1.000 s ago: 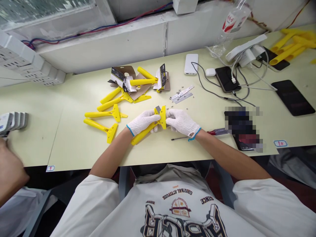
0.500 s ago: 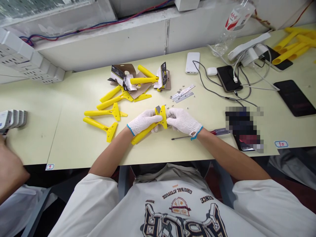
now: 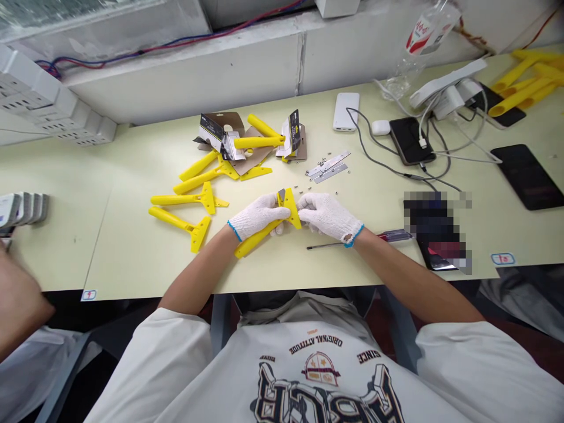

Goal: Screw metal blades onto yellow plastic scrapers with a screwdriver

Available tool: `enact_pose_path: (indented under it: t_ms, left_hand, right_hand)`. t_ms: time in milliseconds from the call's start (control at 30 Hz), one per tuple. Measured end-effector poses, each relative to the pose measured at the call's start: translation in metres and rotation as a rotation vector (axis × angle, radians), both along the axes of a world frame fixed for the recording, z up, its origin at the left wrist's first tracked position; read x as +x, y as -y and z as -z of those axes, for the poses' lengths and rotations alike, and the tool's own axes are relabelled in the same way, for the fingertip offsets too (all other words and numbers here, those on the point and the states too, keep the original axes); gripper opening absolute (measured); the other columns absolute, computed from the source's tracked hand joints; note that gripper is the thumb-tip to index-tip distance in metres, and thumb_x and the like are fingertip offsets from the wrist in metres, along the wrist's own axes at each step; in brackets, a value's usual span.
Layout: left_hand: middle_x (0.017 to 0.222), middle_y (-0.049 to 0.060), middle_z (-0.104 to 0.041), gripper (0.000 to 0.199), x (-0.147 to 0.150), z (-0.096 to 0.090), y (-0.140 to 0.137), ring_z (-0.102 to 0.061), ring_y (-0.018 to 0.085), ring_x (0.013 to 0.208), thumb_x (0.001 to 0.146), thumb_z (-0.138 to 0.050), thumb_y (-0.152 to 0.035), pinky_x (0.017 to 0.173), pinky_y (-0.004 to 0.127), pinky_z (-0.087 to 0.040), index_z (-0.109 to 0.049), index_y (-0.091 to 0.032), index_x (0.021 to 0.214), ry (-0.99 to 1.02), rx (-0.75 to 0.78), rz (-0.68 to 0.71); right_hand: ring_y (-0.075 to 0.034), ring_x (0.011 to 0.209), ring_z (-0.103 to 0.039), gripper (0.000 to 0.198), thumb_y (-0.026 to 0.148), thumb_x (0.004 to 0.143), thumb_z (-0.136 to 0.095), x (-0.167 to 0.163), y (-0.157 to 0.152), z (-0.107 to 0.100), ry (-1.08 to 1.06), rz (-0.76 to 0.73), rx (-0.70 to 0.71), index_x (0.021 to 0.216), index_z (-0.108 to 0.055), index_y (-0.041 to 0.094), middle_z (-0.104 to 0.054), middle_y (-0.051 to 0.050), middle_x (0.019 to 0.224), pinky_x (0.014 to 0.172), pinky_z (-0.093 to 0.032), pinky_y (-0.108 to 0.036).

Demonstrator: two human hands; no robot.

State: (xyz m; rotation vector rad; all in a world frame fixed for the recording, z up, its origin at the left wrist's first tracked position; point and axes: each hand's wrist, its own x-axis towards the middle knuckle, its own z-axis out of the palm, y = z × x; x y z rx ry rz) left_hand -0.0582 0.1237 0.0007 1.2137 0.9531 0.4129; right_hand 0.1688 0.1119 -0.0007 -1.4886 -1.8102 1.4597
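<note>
In a white knit glove, my left hand [image 3: 259, 216] is closed round a yellow scraper [image 3: 258, 239] just below its wide head. A grey blade edge shows at the top of that head. My right hand [image 3: 328, 216], gloved too, has its fingers pinched together against the head's right side; whatever lies between them is hidden. Past my hands are thin metal blades [image 3: 328, 167] with several tiny screws [image 3: 309, 188] scattered round them. A screwdriver [image 3: 330, 245] lies under my right wrist. Two loose yellow scrapers [image 3: 180, 226] rest to the left of my left hand.
Opened card packages [image 3: 215, 132] with more yellow scrapers lie behind my left hand. To the right are a white power bank [image 3: 346, 111], phones [image 3: 531, 176], tangled cables and a clear bottle [image 3: 412, 59]. At far left, another person's arm [image 3: 22, 299] reaches over the table edge.
The scraper's head has tilted slightly in my hands. Both hands stay in nearly the same place, and the whole view has shifted a little.
</note>
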Motion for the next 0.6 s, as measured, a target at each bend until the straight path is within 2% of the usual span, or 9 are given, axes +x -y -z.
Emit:
enact_pose_path:
  t_ms: [100,267,433,600]
  left_hand:
    - [0.066,0.005,-0.071,0.022,-0.0009,0.0004,-0.0006,-0.062,0.014,0.052,0.093,-0.070,-0.034,0.055,0.024,-0.051,-0.069,-0.015,0.105,-0.008,-0.006,-0.005]
    - [0.067,0.004,-0.071,0.020,-0.0017,0.0002,-0.0015,-0.062,0.014,0.053,0.092,-0.068,-0.030,0.055,0.025,-0.051,-0.067,-0.016,0.106,-0.013,-0.017,-0.016]
    - [0.071,0.006,-0.072,0.023,-0.0010,0.0013,-0.0007,-0.065,0.016,0.058,0.093,-0.069,-0.031,0.057,0.025,-0.054,-0.067,-0.016,0.109,0.011,-0.024,-0.017]
    - [0.076,0.007,-0.074,0.021,-0.0008,0.0024,-0.0007,-0.067,0.015,0.060,0.094,-0.070,-0.033,0.057,0.025,-0.055,-0.067,-0.016,0.106,0.003,-0.022,-0.003]
  right_hand:
    - [-0.003,0.058,-0.057,0.008,0.012,0.101,-0.068,0.0023,0.0010,-0.0048,0.002,0.000,0.016,0.103,-0.073,0.006,-0.074,-0.005,0.077,0.058,-0.044,-0.014]
    - [-0.003,0.061,-0.059,0.021,0.025,0.108,-0.069,0.0036,0.0038,-0.0091,0.020,-0.029,0.044,0.111,-0.074,0.005,-0.072,-0.003,0.081,0.060,-0.051,-0.014]
    - [-0.010,0.087,-0.069,0.028,0.036,0.108,-0.070,-0.0008,0.0059,-0.0053,0.086,0.021,0.148,0.106,-0.073,0.008,-0.072,-0.005,0.098,0.081,-0.062,-0.023]
    - [-0.014,0.099,-0.071,0.031,0.039,0.110,-0.068,-0.0014,0.0055,-0.0024,0.131,0.013,0.193,0.107,-0.074,0.008,-0.072,-0.006,0.103,0.094,-0.062,-0.031]
